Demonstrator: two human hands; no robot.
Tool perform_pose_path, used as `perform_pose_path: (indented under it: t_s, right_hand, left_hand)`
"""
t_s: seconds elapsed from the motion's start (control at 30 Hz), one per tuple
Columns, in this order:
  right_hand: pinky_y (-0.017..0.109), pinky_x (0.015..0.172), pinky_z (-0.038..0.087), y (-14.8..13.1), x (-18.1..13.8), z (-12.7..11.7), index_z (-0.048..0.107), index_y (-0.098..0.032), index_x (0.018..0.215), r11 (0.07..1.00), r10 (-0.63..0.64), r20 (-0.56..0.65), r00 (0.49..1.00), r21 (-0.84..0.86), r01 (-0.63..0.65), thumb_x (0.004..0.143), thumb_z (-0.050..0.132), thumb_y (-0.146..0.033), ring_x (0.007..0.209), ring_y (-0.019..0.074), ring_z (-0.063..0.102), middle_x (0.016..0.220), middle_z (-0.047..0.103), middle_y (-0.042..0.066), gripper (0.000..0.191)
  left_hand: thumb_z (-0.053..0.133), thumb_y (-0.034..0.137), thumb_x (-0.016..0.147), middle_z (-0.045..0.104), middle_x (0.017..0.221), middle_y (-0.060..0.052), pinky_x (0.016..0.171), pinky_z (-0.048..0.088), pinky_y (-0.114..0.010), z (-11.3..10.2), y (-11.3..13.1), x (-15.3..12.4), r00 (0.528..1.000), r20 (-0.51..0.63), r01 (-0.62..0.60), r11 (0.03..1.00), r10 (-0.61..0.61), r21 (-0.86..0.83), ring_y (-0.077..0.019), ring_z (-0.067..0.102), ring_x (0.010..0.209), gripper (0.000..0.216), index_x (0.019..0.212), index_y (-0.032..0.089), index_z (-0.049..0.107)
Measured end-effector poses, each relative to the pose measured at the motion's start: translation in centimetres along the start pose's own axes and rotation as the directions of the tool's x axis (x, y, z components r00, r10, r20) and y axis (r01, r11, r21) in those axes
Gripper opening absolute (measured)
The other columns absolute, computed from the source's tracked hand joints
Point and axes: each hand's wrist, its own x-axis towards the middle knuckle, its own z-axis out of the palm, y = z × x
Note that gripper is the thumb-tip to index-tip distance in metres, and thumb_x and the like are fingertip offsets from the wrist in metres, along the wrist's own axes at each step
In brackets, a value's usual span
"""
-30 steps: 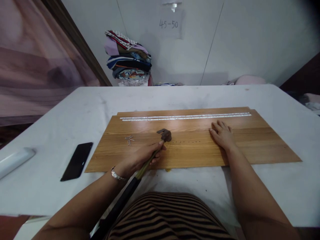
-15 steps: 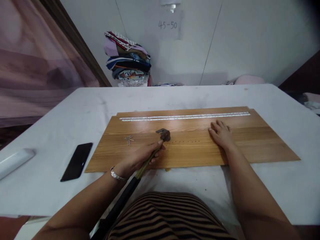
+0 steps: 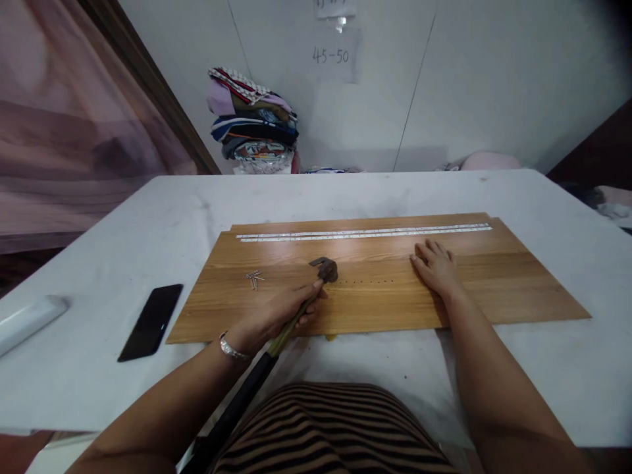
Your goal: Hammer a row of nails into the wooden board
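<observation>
My left hand (image 3: 291, 308) is closed around the neck of a claw hammer (image 3: 326, 269), close below its dark metal head. The hammer's long handle slants back past my forearm to my body. Its head is over a wooden board (image 3: 395, 309), beside the left end of a row of small dark dots, which may be nails or holes. My right hand (image 3: 437, 266) lies flat on the board with its fingers spread, right of that row. A small heap of nails (image 3: 253, 278) rests on the board to the left of the hammer.
Two white measuring strips (image 3: 365, 233) run along the board's far side. A black phone (image 3: 151, 322) and a white roll (image 3: 32, 320) lie on the white-covered table (image 3: 197, 210) at the left. Folded clothes (image 3: 254, 122) are stacked behind the table, against the wall.
The whole view has shifted slightly as my head moved. Both hands and the hammer keep the same places on the board.
</observation>
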Motion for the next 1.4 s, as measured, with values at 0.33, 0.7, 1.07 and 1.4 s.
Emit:
perform_pose_path:
  t_s: [0.33, 0.7, 1.07, 1.4]
  right_hand:
    - [0.057, 0.108, 0.039, 0.31, 0.12, 0.24, 0.069, -0.022, 0.123, 1.000, -0.015, -0.003, 1.000, 0.006, 0.015, 0.100, 0.038, -0.043, 0.135, 0.0337, 0.050, 0.142, 0.062, 0.017, 0.045]
    - [0.058, 0.109, 0.039, 0.05, 0.11, 0.12, 0.069, -0.022, 0.127, 1.000, 0.010, 0.009, 1.000, -0.024, -0.010, 0.101, 0.035, -0.038, 0.138, 0.0336, 0.048, 0.146, 0.060, 0.016, 0.046]
    - [0.057, 0.108, 0.041, 0.11, 0.04, 0.27, 0.068, -0.023, 0.132, 0.998, 0.003, -0.001, 1.000, -0.063, -0.003, 0.102, 0.031, -0.032, 0.137, 0.0334, 0.049, 0.149, 0.059, 0.016, 0.048]
    - [0.057, 0.109, 0.041, -0.07, 0.01, -0.05, 0.068, -0.021, 0.132, 0.998, 0.007, 0.012, 1.000, -0.059, -0.006, 0.103, 0.031, -0.033, 0.138, 0.0332, 0.049, 0.149, 0.059, 0.017, 0.048]
  left_hand:
    - [0.066, 0.069, 0.083, 0.044, 0.062, 0.007, 0.044, 0.022, -0.023, -0.16, 0.21, -0.06, 0.999, -0.026, -0.017, 0.999, 0.019, 0.051, -0.0065, 0.037, 0.047, 0.053, 0.095, 0.017, 0.062]
    - [0.062, 0.060, 0.090, 0.044, 0.061, 0.006, 0.044, 0.020, -0.025, 0.16, 0.47, -0.13, 1.000, -0.013, 0.004, 1.000, -0.004, 0.024, -0.0065, 0.037, 0.045, 0.044, 0.094, 0.016, 0.061]
    - [0.063, 0.060, 0.090, 0.043, 0.060, 0.006, 0.043, 0.019, -0.025, 0.24, 0.25, 0.04, 1.000, -0.014, 0.006, 1.000, -0.006, 0.003, -0.0071, 0.036, 0.045, 0.043, 0.092, 0.017, 0.061]
    - [0.066, 0.066, 0.085, 0.044, 0.061, 0.007, 0.043, 0.022, -0.023, 0.06, 0.38, -0.20, 1.000, -0.003, -0.014, 0.999, 0.014, 0.034, -0.0067, 0.037, 0.046, 0.049, 0.092, 0.018, 0.061]
